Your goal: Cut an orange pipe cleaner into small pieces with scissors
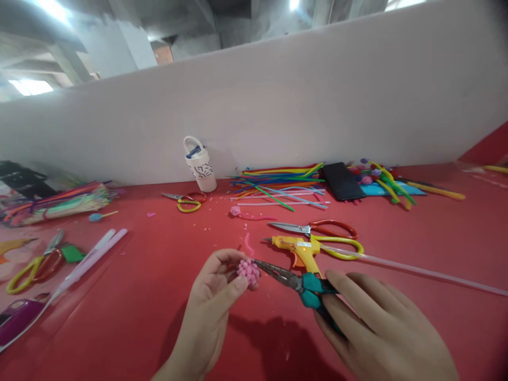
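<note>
Between thumb and fingers, my left hand point(216, 304) pinches a pink pipe-cleaner flower point(248, 271), a round, bumpy ball. A curved pink stem point(248, 244) shows just beyond it. My right hand point(377, 317) is wrapped round the handles of needle-nose pliers point(299, 284) with teal and black grips. The pliers' tips reach the upper right edge of the flower; whether they clamp a piece of it cannot be made out. Just beyond the pliers lies a yellow glue gun point(298, 247), partly hidden by them, with red-and-yellow-handled scissors point(309, 228) behind it.
Along the white partition point(278, 106) are a white cup point(201, 166), a pile of coloured pipe cleaners point(278, 182), a black phone point(341, 181) and finished-looking flowers point(381, 180). More scissors point(188, 202) lie near the cup. At left are another pair of scissors point(39, 264) and pink-white glue sticks point(93, 257).
</note>
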`<state>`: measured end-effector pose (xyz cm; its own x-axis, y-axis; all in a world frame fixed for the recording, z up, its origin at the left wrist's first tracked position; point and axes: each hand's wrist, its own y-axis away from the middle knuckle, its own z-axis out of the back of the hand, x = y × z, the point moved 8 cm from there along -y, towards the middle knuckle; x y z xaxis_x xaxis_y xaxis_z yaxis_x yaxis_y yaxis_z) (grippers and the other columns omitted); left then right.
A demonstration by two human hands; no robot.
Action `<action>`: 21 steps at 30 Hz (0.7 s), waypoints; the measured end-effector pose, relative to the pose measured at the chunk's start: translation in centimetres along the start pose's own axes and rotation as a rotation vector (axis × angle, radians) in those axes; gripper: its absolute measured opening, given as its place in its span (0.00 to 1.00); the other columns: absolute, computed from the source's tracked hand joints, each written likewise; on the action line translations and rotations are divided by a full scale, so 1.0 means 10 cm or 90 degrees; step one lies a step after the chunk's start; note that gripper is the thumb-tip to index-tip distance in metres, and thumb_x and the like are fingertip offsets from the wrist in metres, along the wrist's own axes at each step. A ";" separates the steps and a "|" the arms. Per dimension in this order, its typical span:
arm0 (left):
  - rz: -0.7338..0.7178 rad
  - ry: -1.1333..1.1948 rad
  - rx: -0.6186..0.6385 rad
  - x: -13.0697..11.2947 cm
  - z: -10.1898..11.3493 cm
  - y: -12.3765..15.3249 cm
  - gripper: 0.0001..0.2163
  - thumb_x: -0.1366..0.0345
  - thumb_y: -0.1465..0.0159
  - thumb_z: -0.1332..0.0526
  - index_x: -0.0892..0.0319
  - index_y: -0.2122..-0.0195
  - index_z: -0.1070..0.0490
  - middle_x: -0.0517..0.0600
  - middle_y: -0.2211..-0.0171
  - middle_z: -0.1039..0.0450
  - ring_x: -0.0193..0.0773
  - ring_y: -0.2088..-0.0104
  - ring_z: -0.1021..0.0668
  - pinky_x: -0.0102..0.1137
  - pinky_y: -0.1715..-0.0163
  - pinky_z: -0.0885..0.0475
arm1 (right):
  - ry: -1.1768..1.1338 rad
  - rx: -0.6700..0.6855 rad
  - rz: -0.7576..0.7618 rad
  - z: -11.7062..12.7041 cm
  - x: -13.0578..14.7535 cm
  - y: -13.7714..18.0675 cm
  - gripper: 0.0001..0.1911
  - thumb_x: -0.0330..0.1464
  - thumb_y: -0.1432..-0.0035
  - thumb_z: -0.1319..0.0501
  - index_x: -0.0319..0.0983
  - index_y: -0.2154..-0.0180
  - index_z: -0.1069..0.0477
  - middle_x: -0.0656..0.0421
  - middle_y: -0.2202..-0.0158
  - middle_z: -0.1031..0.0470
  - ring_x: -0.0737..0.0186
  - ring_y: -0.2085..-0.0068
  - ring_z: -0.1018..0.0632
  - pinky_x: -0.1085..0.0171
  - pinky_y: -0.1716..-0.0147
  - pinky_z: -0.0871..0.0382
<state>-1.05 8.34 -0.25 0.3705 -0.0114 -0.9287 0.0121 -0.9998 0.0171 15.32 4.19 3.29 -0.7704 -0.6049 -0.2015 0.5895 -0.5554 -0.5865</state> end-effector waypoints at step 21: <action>-0.001 0.068 0.003 0.01 0.05 -0.01 0.08 0.71 0.42 0.38 0.58 0.61 0.28 0.49 0.64 0.26 0.32 0.65 0.25 0.27 0.61 0.29 | -0.267 -0.032 -0.167 0.00 -0.18 -0.06 0.10 0.29 0.44 0.47 0.41 0.71 0.28 0.55 0.66 0.26 0.61 0.66 0.25 0.64 0.70 0.28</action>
<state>-1.47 8.41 -0.50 0.4669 -0.0085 -0.8843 0.0084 -0.9999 0.0141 16.34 5.55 4.02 -0.7210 -0.6316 0.2851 0.3679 -0.6976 -0.6148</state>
